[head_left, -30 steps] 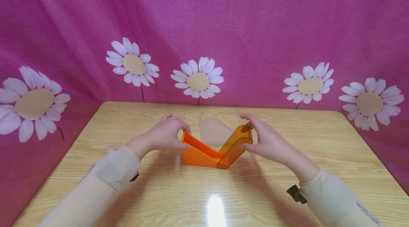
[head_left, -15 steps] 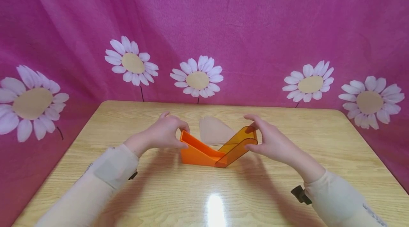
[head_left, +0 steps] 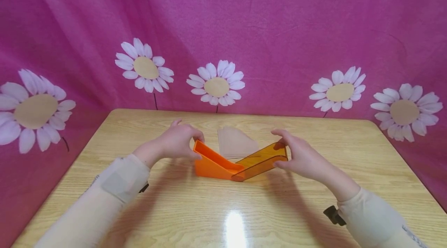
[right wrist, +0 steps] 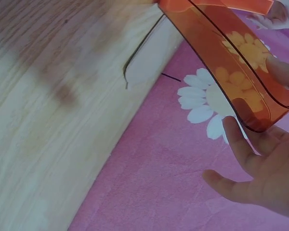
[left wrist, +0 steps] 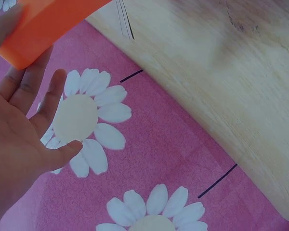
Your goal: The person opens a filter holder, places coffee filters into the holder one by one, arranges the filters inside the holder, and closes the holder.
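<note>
An orange plastic case [head_left: 213, 167] stands on the table, its see-through amber lid [head_left: 256, 169] swung out to the right and tilted up in a shallow V. My left hand [head_left: 174, 142] pinches the raised left end of the case between thumb and fingers. At the lid's far right end, my right hand [head_left: 303, 155] grips it with the thumb on the near side. In the left wrist view only part of the orange case [left wrist: 48, 29] shows. The right wrist view has the amber lid [right wrist: 216, 53] between thumb and fingers. No contents are visible inside the case.
A stack of brown paper coffee filters [head_left: 235, 142] lies flat just behind the case. The wooden table [head_left: 195, 217] ends at a pink curtain [head_left: 272, 26] printed with daisies. Light glares on the table in front.
The amber lid has swung lower to the right, widening the V, as my right hand moved right and down with it. The left hand and case have shifted slightly left.
</note>
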`<act>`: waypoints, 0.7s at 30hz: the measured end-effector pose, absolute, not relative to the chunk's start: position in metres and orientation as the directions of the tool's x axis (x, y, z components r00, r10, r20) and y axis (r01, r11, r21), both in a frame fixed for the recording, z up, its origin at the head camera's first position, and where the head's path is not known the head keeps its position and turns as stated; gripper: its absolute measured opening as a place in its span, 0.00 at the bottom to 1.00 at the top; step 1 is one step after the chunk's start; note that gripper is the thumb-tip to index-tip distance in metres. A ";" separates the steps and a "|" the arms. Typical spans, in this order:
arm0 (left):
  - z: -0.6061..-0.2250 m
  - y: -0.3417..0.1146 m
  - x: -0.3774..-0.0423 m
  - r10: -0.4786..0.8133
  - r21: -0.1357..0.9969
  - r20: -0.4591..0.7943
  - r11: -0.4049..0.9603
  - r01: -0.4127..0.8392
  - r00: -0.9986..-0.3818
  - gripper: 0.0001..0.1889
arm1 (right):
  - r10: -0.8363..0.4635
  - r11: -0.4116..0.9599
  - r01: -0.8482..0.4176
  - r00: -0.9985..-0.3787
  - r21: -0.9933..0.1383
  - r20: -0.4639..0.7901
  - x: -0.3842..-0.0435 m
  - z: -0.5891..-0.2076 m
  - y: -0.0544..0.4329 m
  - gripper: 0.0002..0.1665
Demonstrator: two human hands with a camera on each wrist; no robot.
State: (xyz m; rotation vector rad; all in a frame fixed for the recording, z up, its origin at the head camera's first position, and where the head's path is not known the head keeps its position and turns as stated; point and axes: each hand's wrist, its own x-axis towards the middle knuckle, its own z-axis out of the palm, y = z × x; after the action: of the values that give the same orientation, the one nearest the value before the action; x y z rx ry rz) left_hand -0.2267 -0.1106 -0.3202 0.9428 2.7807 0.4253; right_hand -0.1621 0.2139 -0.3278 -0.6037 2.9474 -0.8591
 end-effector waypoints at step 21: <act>-0.320 -0.108 -0.230 0.587 0.252 -0.101 0.796 0.550 -0.803 0.11 | -0.336 0.777 -0.333 -0.937 -0.534 0.095 -0.202 -0.364 0.236 0.26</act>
State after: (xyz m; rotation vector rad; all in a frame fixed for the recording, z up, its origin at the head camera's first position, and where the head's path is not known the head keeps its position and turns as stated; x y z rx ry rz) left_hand -0.2299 -0.1082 -0.3199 0.8973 2.8101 0.3147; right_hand -0.2023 0.2362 -0.3642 -0.5561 2.9561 -0.8858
